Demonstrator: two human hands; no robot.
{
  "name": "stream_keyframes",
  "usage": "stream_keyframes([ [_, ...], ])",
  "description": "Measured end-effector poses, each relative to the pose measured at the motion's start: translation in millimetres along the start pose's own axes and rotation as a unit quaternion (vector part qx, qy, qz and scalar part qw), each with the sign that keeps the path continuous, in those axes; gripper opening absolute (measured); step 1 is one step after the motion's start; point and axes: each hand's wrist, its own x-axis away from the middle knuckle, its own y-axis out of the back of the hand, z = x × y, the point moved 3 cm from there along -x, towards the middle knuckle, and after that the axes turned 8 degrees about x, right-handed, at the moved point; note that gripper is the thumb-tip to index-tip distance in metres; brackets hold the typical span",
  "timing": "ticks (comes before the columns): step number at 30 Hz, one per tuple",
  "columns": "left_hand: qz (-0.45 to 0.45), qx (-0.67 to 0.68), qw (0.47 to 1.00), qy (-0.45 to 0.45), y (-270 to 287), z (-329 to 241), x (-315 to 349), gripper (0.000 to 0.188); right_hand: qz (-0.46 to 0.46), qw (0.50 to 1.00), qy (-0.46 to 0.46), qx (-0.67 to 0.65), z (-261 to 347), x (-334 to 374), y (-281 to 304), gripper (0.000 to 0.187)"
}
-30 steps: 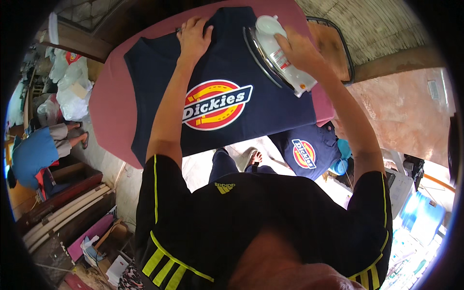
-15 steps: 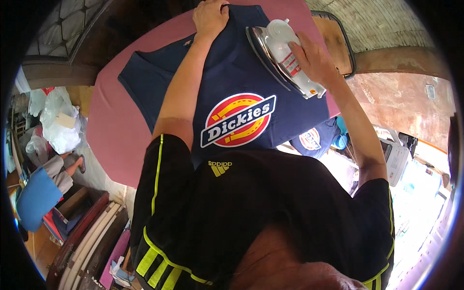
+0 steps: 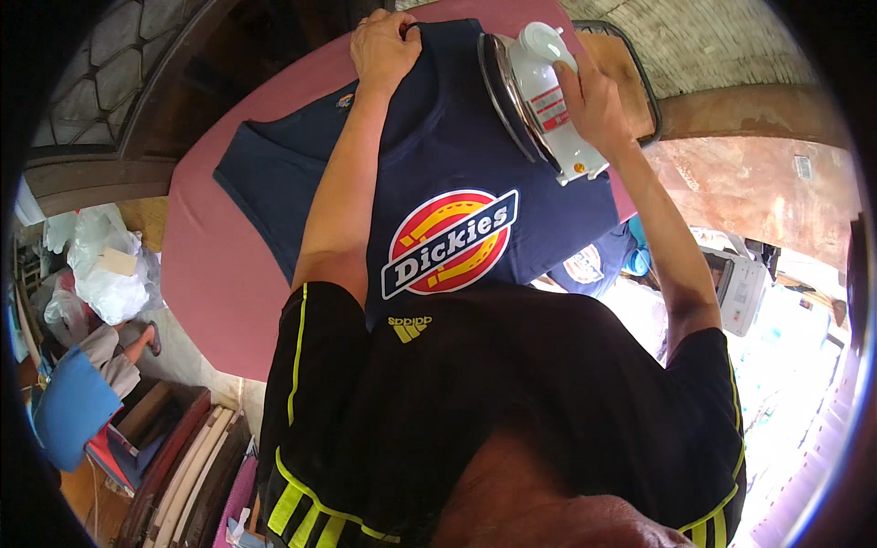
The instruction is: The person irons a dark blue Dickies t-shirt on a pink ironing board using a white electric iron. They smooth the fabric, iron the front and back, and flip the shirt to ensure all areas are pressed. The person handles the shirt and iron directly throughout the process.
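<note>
A dark navy sleeveless top with a large round red, yellow and white print lies on a pink-covered ironing board. My right hand is closed round the handle of a white clothes iron. The iron's shiny soleplate edge lies along the top's right side, its tip pointing away from me. At the far edge, my left hand grips the top by its shoulder strap near the neckline. Its fingertips curl over the cloth and are partly hidden.
A black-framed brown stand sits at the board's far right end. Another printed navy garment hangs below the right edge. Plastic bags are at left, where a person's leg shows. Folded boards lean at lower left.
The iron has slid slightly farther from me over the cloth and turned a little. My left hand keeps its place at the strap. The whole view has shifted a bit.
</note>
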Motion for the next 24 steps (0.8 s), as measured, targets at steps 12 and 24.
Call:
stream_keyframes([
  [12,-0.023,-0.007,1.000,-0.001,-1.3,-9.5,0.0,0.011,-0.075,0.932,0.280,0.219,0.4,-148.7,-74.7,0.042],
  [24,0.064,-0.099,0.992,0.049,1.5,-9.9,-3.6,0.031,0.075,0.991,0.079,-0.078,-54.0,18.5,23.0,0.032],
])
